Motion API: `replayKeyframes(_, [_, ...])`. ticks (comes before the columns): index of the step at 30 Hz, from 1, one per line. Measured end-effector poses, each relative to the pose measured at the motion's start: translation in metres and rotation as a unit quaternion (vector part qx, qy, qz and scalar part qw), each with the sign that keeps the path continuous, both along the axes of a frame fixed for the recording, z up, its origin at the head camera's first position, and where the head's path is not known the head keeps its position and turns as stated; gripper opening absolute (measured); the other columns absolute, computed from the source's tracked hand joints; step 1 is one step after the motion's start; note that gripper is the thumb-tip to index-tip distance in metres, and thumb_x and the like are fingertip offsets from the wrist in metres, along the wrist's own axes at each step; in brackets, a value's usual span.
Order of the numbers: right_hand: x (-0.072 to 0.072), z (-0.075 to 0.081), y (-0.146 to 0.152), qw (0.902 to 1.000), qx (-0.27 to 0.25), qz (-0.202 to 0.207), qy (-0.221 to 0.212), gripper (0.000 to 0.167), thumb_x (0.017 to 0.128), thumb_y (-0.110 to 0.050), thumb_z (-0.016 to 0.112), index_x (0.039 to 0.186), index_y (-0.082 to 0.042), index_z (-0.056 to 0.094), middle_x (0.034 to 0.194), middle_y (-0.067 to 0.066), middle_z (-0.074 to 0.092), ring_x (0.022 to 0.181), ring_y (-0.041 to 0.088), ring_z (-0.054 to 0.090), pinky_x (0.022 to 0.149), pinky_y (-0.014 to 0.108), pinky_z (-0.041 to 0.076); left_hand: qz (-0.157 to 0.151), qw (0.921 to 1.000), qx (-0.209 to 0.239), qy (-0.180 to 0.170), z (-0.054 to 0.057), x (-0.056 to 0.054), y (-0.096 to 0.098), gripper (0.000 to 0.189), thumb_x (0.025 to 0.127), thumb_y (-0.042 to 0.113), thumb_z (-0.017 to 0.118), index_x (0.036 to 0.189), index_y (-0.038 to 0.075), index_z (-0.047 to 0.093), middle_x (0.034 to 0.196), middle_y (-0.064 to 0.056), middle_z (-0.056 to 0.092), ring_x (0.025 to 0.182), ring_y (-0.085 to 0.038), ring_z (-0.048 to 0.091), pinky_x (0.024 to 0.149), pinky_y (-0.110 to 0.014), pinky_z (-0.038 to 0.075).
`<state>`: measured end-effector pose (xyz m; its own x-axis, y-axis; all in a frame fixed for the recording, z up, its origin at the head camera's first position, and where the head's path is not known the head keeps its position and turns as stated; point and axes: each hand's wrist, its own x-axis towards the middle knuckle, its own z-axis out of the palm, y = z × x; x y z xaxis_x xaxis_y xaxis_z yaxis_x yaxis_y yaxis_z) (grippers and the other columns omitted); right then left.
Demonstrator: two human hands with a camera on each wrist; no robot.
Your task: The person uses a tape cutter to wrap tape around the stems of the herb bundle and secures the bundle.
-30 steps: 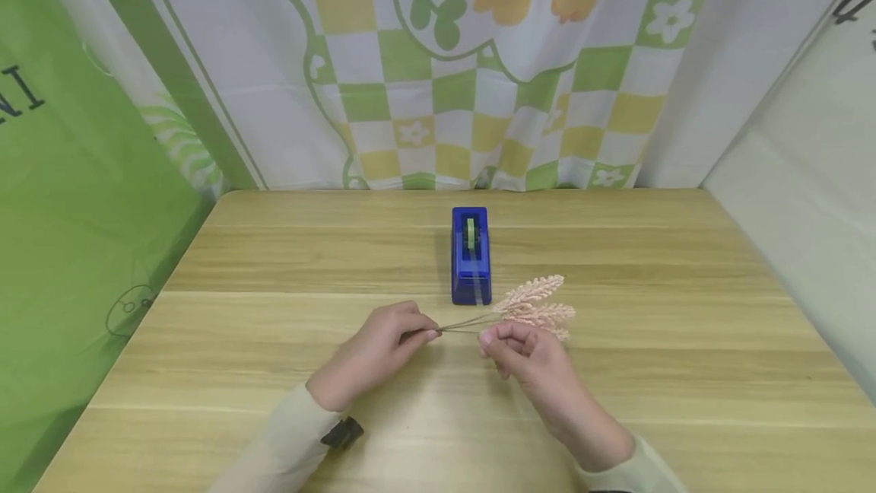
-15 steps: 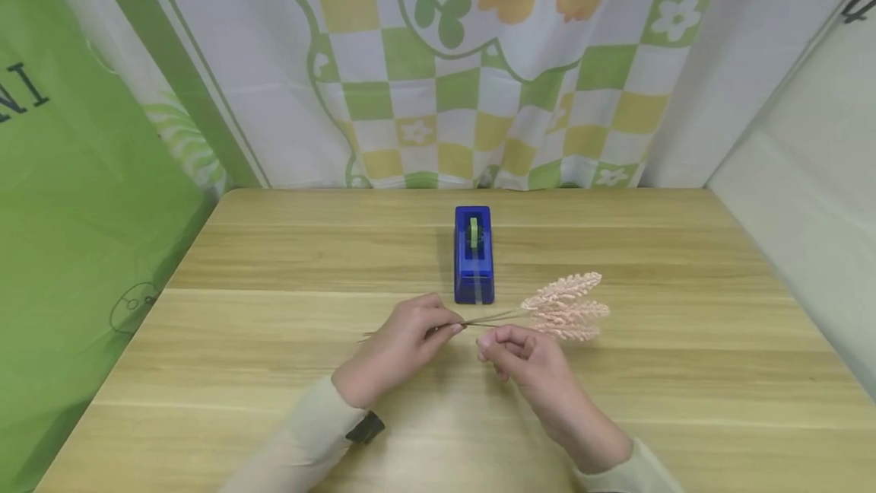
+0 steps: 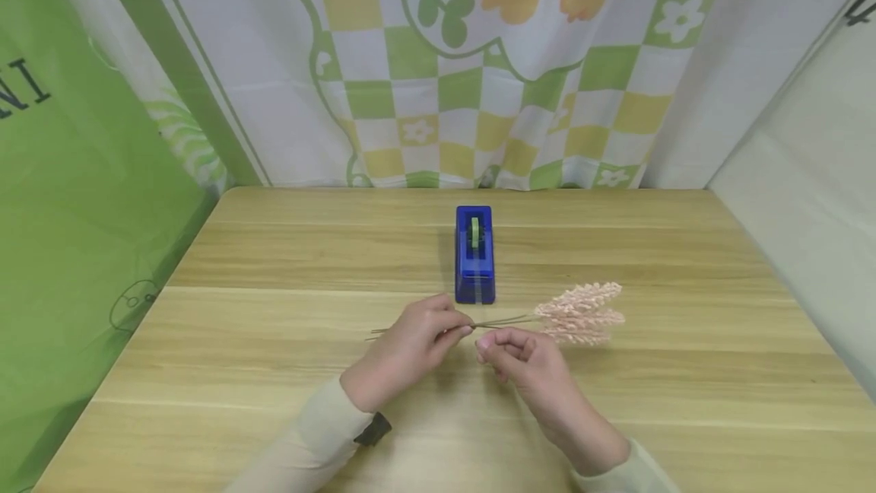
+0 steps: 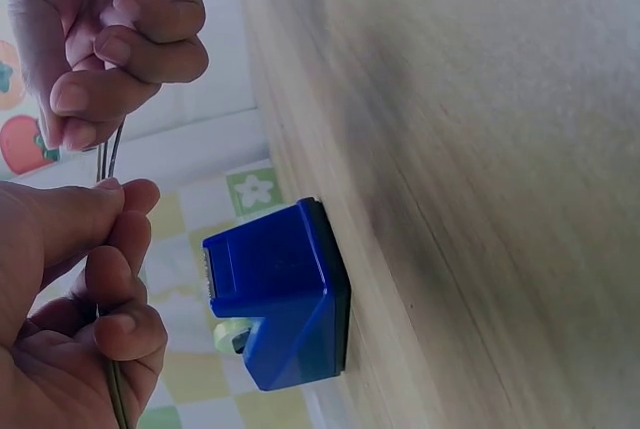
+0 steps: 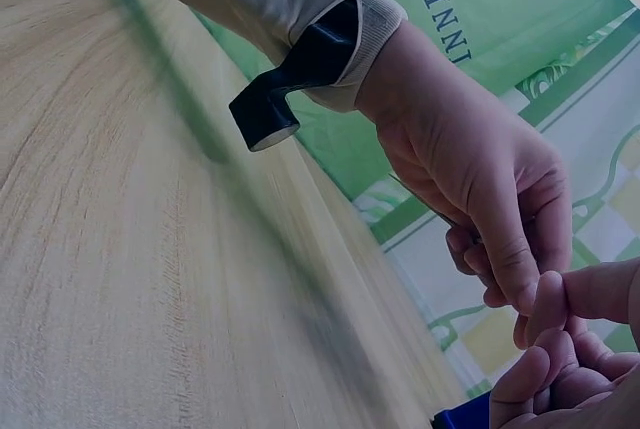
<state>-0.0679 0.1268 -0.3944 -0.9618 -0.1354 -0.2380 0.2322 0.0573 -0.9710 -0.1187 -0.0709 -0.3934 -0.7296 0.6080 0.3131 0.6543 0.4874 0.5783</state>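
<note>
My left hand (image 3: 420, 333) pinches the thin brown stems (image 3: 503, 322) of several pale pink, wheat-like artificial flower sprigs (image 3: 582, 314). The stem ends stick out behind the hand, and the heads point right. Just in front of the flower heads, my right hand (image 3: 541, 371) holds its thumb and forefinger pinched together beside the stems. A faint strip of clear tape seems to run from the blue tape dispenser (image 3: 474, 265) down to that pinch; it is hard to make out. In the left wrist view, the right fingertips (image 4: 85, 114) are close to the left thumb.
The wooden table (image 3: 274, 310) carries the dispenser just beyond both hands. A checked floral curtain (image 3: 479, 97) hangs along the back edge. Green cloth (image 3: 82, 249) stands on the left, and a pale sheet (image 3: 807, 158) on the right.
My left hand has moved right with the stems, and the flower heads now reach farther right, past the right hand. The right hand has stayed almost in place.
</note>
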Motion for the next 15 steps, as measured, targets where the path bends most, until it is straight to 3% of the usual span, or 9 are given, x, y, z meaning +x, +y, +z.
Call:
replayKeyframes(5, [0.0004, -0.0001, -0.0015, 0.9998, 0.0, -0.017, -0.014, 0.026, 0.097, -0.01, 0.07, 0.11, 0.012, 0.067, 0.085, -0.004, 0.075, 0.072, 0.007, 0.058, 0.072, 0.02, 0.052, -0.002, 0.9995, -0.006, 0.031, -0.0022, 0.003, 0.0013, 0.013, 0.1, 0.009, 0.069, 0.105, 0.003, 0.08, 0.084, -0.001, 0.063, 0.073, -0.005, 0.049, 0.065, -0.014, 0.048])
replayKeyframes(15, [0.0012, -0.0004, -0.0027, 0.9994, 0.005, -0.031, -0.016, 0.023, 0.097, -0.011, 0.071, 0.109, 0.008, 0.069, 0.087, -0.002, 0.076, 0.074, 0.008, 0.061, 0.071, 0.02, 0.053, -0.001, 0.9988, -0.004, 0.049, -0.0027, 0.0059, 0.0021, 0.012, 0.1, 0.008, 0.069, 0.104, 0.004, 0.079, 0.084, 0.0, 0.061, 0.073, -0.004, 0.048, 0.066, -0.012, 0.048])
